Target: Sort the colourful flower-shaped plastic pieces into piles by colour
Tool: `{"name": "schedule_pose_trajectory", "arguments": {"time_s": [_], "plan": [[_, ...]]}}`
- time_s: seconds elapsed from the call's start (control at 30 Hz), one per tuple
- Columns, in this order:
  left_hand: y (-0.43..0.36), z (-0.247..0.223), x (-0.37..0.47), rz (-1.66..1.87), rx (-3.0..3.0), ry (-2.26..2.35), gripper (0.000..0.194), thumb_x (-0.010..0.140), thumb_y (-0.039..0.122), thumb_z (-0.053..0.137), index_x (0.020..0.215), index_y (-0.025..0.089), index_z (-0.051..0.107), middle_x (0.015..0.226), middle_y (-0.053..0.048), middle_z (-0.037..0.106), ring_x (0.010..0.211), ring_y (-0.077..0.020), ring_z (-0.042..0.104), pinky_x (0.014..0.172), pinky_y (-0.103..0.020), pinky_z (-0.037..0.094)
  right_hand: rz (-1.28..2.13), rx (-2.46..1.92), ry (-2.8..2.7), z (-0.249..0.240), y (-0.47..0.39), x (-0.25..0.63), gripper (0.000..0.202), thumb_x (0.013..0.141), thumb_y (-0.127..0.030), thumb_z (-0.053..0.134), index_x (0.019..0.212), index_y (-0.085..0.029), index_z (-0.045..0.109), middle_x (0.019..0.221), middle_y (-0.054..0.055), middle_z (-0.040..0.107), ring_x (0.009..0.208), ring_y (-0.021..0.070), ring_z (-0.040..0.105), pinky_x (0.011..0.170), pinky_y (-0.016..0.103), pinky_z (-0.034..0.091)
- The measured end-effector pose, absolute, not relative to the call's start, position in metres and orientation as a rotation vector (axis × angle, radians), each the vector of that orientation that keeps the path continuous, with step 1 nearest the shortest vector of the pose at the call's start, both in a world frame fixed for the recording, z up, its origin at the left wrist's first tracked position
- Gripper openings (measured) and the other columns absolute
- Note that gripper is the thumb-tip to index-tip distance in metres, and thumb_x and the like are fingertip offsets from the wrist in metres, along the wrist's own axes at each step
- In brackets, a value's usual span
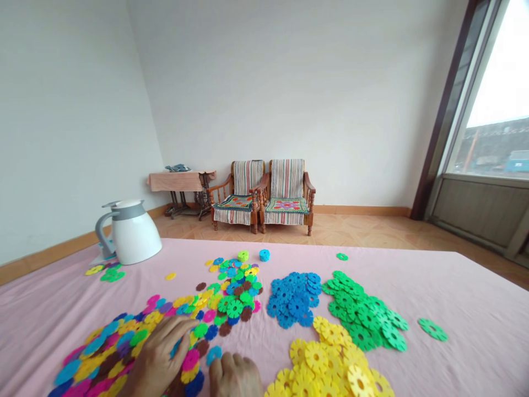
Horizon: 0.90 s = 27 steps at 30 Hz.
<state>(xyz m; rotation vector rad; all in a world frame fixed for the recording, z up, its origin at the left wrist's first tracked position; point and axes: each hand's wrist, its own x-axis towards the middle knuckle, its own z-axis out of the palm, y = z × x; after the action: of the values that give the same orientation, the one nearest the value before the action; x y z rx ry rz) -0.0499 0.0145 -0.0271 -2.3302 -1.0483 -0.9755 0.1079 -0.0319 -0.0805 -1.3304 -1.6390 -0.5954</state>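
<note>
My left hand point(159, 355) reaches over a mixed heap of coloured snowflake discs point(119, 339), its fingers stretched forward and the thumb apart. A blue disc point(175, 348) shows in the gap between that thumb and the fingers; whether it is gripped is unclear. At the bottom edge, my right hand point(235, 376) is curled with the knuckles up, hiding whatever its fingers hold. A light blue disc point(214, 354) lies right by its knuckles. To its right spreads a pile of yellow discs point(330, 361). Behind that are blue discs point(291, 298) and green discs point(363, 311).
A white jug point(134, 234) stands at the left of the pink tablecloth point(446, 286). Small stacks of lime discs point(243, 256) and blue discs point(264, 255) sit near the far edge. Two wooden chairs point(287, 187) and a cloth-covered table point(177, 181) stand by the wall.
</note>
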Motion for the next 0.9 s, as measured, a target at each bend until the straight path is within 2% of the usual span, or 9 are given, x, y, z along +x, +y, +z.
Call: {"name": "schedule_pose_trajectory", "arguments": {"time_s": [0.2,0.7,0.9], "plan": [[0.016,-0.030,-0.051,-0.976,-2.361,-1.067,0.020,0.084,0.020,0.048,0.096,0.022,0.063,0.089,-0.001,0.066,0.087,-0.0152,0.061,0.079,-0.024,0.050,-0.604,-1.208,-1.718,-0.081,-0.031,0.116,0.027,0.045,-0.007,0.046,0.063,-0.024,0.035,0.045,-0.003,0.048,0.033,0.0185,0.044,0.036,0.026,0.023],[0.017,-0.027,-0.049,-0.977,-2.328,-1.038,0.018,0.084,0.023,0.048,0.093,0.023,0.064,0.087,-0.001,0.067,0.084,-0.0153,0.062,0.078,-0.024,0.050,-0.595,-1.203,-1.736,-0.085,-0.030,0.115,0.027,0.044,-0.007,0.046,0.063,-0.024,0.036,0.045,-0.002,0.048,0.033,0.0188,0.045,0.035,0.027,0.026],[0.014,-0.027,-0.057,-0.941,-2.313,-1.014,0.019,0.084,0.022,0.048,0.093,0.021,0.064,0.087,-0.002,0.067,0.085,-0.0161,0.062,0.078,-0.025,0.049,-0.529,-1.230,-1.861,-0.094,-0.026,0.111,0.022,0.050,-0.008,0.046,0.064,-0.023,0.038,0.047,0.000,0.051,0.034,0.0194,0.047,0.036,0.027,0.028]]}}
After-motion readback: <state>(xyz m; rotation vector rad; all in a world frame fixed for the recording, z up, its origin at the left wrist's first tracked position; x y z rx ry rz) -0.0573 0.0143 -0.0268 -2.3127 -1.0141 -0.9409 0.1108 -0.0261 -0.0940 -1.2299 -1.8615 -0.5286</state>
